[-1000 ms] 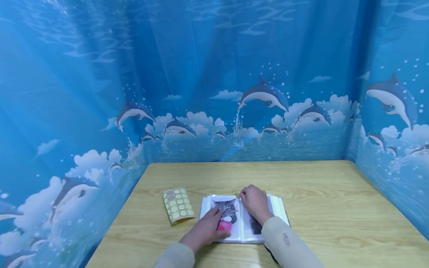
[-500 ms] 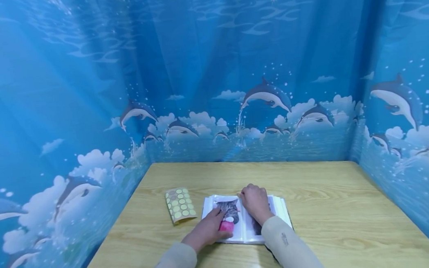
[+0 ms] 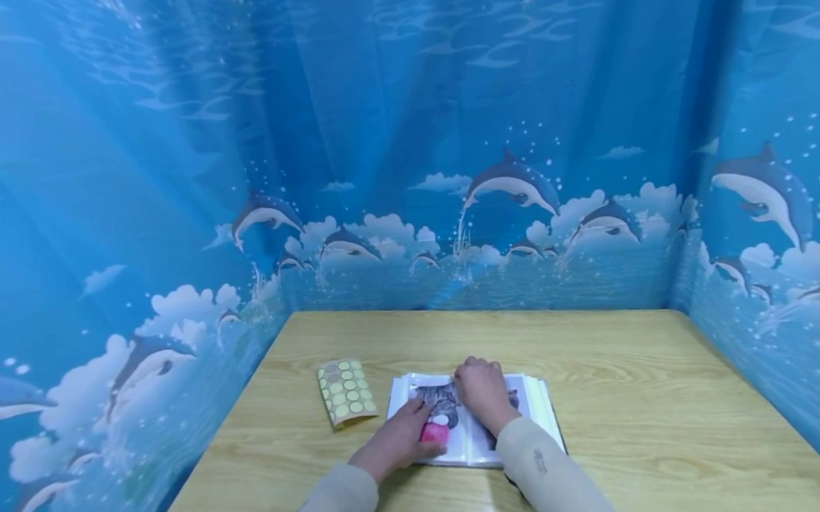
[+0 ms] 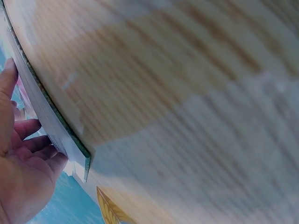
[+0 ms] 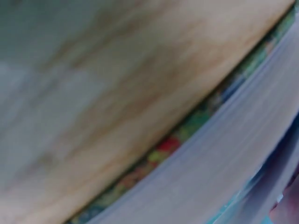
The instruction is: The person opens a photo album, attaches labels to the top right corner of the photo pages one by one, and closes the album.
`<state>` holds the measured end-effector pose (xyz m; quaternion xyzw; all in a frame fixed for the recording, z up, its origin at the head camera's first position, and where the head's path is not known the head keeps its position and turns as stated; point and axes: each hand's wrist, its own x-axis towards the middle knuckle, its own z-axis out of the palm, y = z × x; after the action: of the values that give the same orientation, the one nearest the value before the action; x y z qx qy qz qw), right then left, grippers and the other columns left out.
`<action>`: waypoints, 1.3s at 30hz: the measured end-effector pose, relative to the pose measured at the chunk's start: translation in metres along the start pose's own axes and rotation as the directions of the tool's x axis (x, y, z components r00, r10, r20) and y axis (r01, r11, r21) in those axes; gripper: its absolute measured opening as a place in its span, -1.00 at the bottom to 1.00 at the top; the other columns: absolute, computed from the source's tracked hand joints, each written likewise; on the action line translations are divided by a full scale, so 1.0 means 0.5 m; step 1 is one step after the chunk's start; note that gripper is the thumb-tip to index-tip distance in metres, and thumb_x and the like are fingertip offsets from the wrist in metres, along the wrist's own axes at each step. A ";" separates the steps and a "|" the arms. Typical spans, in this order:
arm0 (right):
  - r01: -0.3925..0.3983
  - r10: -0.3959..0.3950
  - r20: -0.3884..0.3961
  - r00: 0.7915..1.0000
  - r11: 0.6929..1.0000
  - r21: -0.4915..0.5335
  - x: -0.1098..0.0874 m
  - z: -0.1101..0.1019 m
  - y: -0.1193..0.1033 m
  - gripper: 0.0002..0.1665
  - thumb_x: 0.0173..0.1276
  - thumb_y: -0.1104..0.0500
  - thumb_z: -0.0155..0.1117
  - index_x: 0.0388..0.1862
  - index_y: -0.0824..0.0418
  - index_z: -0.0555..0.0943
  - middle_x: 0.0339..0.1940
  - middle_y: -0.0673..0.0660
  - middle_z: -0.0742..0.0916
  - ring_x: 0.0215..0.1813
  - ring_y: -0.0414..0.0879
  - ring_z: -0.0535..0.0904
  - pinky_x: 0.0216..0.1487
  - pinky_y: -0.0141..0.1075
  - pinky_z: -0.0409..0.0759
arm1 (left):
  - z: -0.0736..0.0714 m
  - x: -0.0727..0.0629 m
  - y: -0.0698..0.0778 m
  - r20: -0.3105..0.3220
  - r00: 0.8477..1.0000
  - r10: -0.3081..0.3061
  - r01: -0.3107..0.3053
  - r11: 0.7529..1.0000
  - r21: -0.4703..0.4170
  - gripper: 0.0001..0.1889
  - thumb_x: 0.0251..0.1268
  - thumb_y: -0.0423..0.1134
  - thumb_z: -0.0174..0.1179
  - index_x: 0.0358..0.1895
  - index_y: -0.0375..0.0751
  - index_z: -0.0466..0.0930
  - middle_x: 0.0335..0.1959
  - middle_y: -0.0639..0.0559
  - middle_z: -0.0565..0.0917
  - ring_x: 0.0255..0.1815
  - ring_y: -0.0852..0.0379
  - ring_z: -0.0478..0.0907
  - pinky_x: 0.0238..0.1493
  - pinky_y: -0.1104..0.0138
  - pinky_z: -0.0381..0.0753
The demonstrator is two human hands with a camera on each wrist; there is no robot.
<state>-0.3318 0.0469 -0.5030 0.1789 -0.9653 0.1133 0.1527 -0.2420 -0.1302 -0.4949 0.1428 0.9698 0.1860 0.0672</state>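
Note:
An open photo album (image 3: 542, 408) lies on the table, its white pages holding cat pictures. The left page's cat picture (image 3: 438, 397) has a pink patch at its lower part. My left hand (image 3: 401, 435) rests on that page with fingers spread; in the left wrist view its fingers (image 4: 30, 128) lie over the page beside the album's edge. At the top of the album, near the middle fold, is my right hand (image 3: 483, 392), its fingers curled and pointing down. Its fingertips are hidden, so I cannot tell what they pinch. It covers part of the right page's picture (image 3: 513, 398).
A curled sheet of round yellow-green stickers (image 3: 348, 393) lies left of the album. The wooden table (image 3: 637, 399) is enclosed by blue dolphin-print curtains (image 3: 405, 170) at the back and sides. In the right wrist view, the album's colourful cover edge (image 5: 168, 144) shows beneath the pages.
My right hand has shifted slightly left over the fold. A small yellowish bit seen at its fingertips a second ago is hidden now. My left hand stays on the page.

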 end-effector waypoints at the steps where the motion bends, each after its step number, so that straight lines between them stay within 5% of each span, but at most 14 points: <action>1: 0.003 -0.003 0.006 1.000 1.000 0.001 -0.001 0.000 -0.001 -0.85 0.34 0.07 0.36 -0.27 0.11 0.77 -0.35 0.04 0.70 -0.23 0.01 0.61 -0.05 0.00 0.53 | 0.000 0.000 0.001 0.004 1.000 -0.006 0.007 1.000 -0.002 -0.08 0.14 0.22 0.35 0.48 -0.22 0.27 0.52 -0.24 0.20 0.49 -0.20 0.18 0.46 0.01 0.22; 17: 0.057 -0.056 0.015 0.998 0.997 -0.058 -0.010 0.004 -0.009 -0.88 0.33 0.09 0.34 -0.30 0.07 0.77 -0.35 0.04 0.68 -0.24 0.01 0.59 -0.08 0.00 0.53 | 0.000 0.004 0.002 0.007 1.000 -0.003 0.003 1.000 0.023 -0.07 0.12 0.22 0.36 0.47 -0.24 0.28 0.49 -0.25 0.24 0.47 -0.19 0.21 0.45 0.02 0.24; 29: 0.148 -0.143 0.070 0.987 0.987 -0.069 -0.033 -0.001 -0.009 -0.73 0.29 0.16 0.30 -0.05 0.12 0.74 -0.10 0.12 0.69 -0.02 0.08 0.57 0.08 0.07 0.49 | 0.004 0.006 -0.001 0.004 1.000 0.000 -0.001 1.000 0.022 -0.07 0.13 0.23 0.35 0.48 -0.21 0.27 0.50 -0.26 0.23 0.47 -0.21 0.21 0.44 0.01 0.25; 39: 0.196 -0.182 0.165 0.969 0.978 -0.068 -0.055 -0.008 -0.010 -0.46 0.50 -0.16 0.09 0.22 0.17 0.60 0.18 0.16 0.63 0.22 0.10 0.51 0.28 0.11 0.39 | 0.002 0.003 -0.002 -0.014 0.999 0.032 -0.031 0.998 0.046 -0.07 0.13 0.23 0.34 0.47 -0.26 0.28 0.47 -0.29 0.26 0.45 -0.23 0.24 0.43 -0.01 0.27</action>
<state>-0.3043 0.0521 -0.5076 0.2719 -0.9568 0.0433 0.0931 -0.2438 -0.1304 -0.4964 0.1582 0.9719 0.1659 0.0539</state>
